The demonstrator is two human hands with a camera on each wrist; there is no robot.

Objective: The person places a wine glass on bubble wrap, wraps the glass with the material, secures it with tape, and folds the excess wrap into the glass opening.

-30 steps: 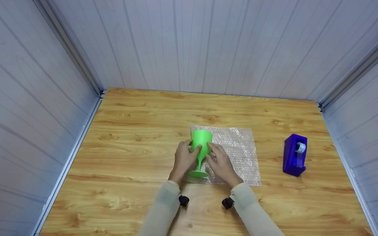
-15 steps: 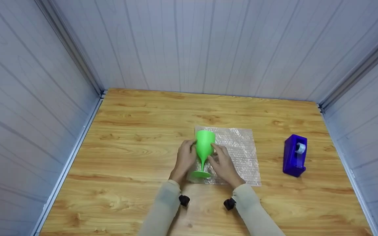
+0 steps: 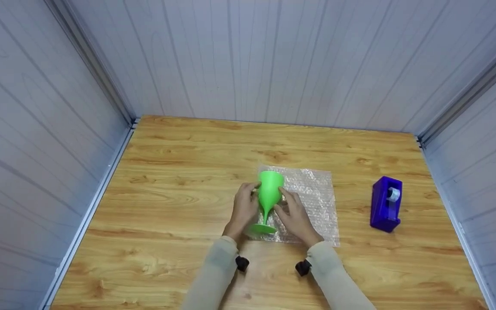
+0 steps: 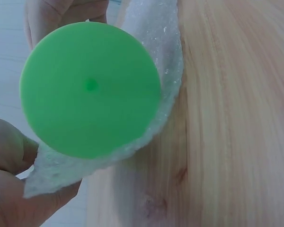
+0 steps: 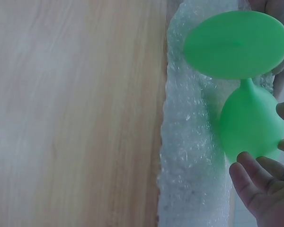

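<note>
A bright green goblet (image 3: 269, 193) lies on its side on a sheet of bubble wrap (image 3: 312, 198), with its rim away from me and its round foot (image 4: 90, 90) toward me. To its left, my left hand (image 3: 243, 206) pinches the wrap's left edge between thumb and fingers, and that edge is lifted beside the goblet in the left wrist view. My right hand (image 3: 294, 215) touches the right side of the bowl (image 5: 251, 125) with fairly straight fingertips. The foot hides part of the goblet in the left wrist view.
A blue tape dispenser (image 3: 385, 206) with a roll of clear tape (image 3: 394, 194) stands on the right part of the wooden table (image 3: 166, 172). Pale panel walls (image 3: 252, 60) enclose the table at the back, left and right.
The goblet has moved slightly right, along with both hands. My left thumb has left the front of the bowl. The wrap's left edge has shifted right and lifted.
</note>
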